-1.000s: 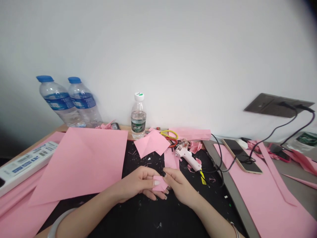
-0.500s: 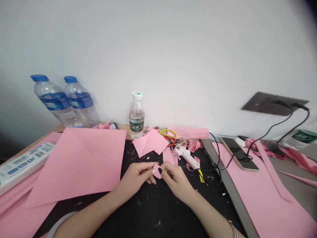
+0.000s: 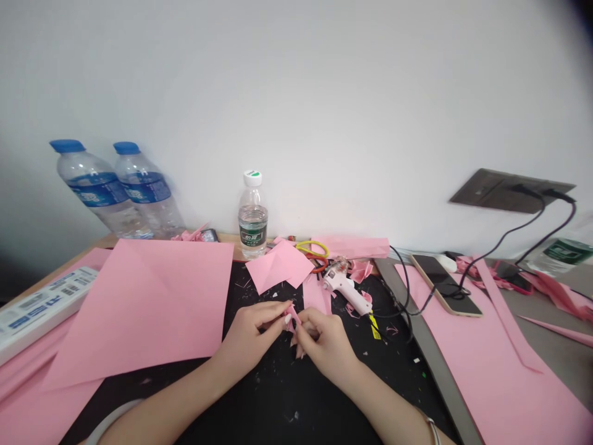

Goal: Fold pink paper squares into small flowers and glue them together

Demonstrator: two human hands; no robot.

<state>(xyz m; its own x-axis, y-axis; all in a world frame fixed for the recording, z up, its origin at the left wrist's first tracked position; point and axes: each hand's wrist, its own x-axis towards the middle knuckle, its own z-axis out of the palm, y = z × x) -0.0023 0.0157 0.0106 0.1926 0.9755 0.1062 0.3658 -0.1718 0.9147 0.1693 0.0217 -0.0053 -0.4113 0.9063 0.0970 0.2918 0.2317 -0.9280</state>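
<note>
A small folded piece of pink paper (image 3: 292, 316) is pinched between both hands above the black mat (image 3: 278, 395). My left hand (image 3: 257, 329) grips its left side between thumb and fingers. On the other side, my right hand (image 3: 324, 339) is closed on the paper's right edge, fingers curled. The hands hide part of the paper. Just beyond them lie folded pink squares (image 3: 280, 266). A pale pink glue gun (image 3: 346, 289) rests to the right of these, its cord running off rightward.
Large pink sheets (image 3: 157, 303) cover the left, beside a white box (image 3: 46, 312). Two blue-capped bottles (image 3: 99, 191) and a small water bottle (image 3: 252, 216) stand along the wall. At right, a phone (image 3: 445, 285) lies on pink paper under cables from a wall socket (image 3: 509, 190).
The paper has turned from facing me flat to a narrower, tilted view. My right thumb has shifted down slightly, and the fingers have changed their hold.
</note>
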